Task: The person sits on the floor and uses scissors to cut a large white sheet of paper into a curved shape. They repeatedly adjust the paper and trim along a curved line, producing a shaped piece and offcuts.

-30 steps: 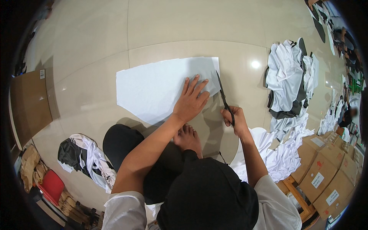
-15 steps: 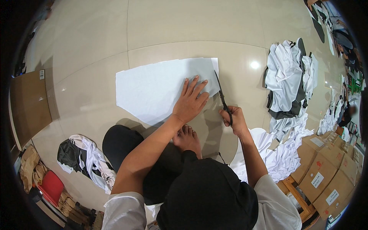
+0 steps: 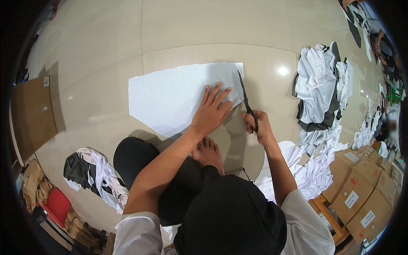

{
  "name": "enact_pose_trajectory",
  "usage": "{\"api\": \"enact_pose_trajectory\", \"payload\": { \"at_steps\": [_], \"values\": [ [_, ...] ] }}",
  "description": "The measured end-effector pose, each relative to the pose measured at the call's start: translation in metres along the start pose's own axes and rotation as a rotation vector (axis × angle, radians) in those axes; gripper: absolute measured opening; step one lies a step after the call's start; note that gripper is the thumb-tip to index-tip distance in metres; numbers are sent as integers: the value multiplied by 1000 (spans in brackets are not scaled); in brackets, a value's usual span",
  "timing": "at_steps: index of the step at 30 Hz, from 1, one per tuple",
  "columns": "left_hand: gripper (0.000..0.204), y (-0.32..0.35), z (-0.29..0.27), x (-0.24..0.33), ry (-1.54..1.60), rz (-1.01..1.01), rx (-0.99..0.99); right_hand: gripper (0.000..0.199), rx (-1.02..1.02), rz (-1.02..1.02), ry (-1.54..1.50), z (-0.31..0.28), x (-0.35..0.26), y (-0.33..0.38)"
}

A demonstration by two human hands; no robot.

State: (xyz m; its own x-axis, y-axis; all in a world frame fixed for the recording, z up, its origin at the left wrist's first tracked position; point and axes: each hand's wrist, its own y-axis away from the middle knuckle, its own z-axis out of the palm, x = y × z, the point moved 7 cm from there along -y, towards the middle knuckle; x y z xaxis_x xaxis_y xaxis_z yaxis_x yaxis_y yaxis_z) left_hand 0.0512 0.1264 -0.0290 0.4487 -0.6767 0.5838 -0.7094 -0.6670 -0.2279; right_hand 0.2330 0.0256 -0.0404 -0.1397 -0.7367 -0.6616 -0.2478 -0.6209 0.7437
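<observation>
A large white sheet (image 3: 163,93) with a slanted lower left edge lies flat on the tiled floor; whether it is cloth or paper I cannot tell. Pressing down on its right part is my left hand (image 3: 211,108), palm down with the fingers spread. My right hand (image 3: 259,126) grips a pair of black scissors (image 3: 247,102) by the handles. Their blades point away from me and lie along the sheet's right edge, with the tips near its far right corner. My bare foot (image 3: 208,153) rests just below the left hand.
To the right lie a pile of white and dark grey garments (image 3: 316,85) and a heap of white cloth (image 3: 306,170). Cardboard boxes (image 3: 357,191) are stacked at the lower right. Another cloth bundle (image 3: 95,174), a cardboard panel (image 3: 34,114) and a red chair (image 3: 57,206) are on the left.
The right hand and scissors have moved slightly away from me along the sheet's right edge. My left hand stays pressed on the sheet.
</observation>
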Motion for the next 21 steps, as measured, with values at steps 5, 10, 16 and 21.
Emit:
{"api": "enact_pose_trajectory", "payload": {
  "at_steps": [5, 10, 16, 21],
  "values": [
    [18, 0, -1, 1, -1, 7, 5, 33, -7, -12, -13, 2, -3, -7],
    [19, 0, -1, 1, 0, 2, -3, 31, -17, -10, -25, 4, -2, -5],
    [20, 0, 0, 1, -4, 4, -10, 32, -11, -7, -30, 5, 1, -3],
    [20, 0, 1, 0, 2, 0, -18, 33, -5, 9, -19, 5, 3, -2]
  ]
}}
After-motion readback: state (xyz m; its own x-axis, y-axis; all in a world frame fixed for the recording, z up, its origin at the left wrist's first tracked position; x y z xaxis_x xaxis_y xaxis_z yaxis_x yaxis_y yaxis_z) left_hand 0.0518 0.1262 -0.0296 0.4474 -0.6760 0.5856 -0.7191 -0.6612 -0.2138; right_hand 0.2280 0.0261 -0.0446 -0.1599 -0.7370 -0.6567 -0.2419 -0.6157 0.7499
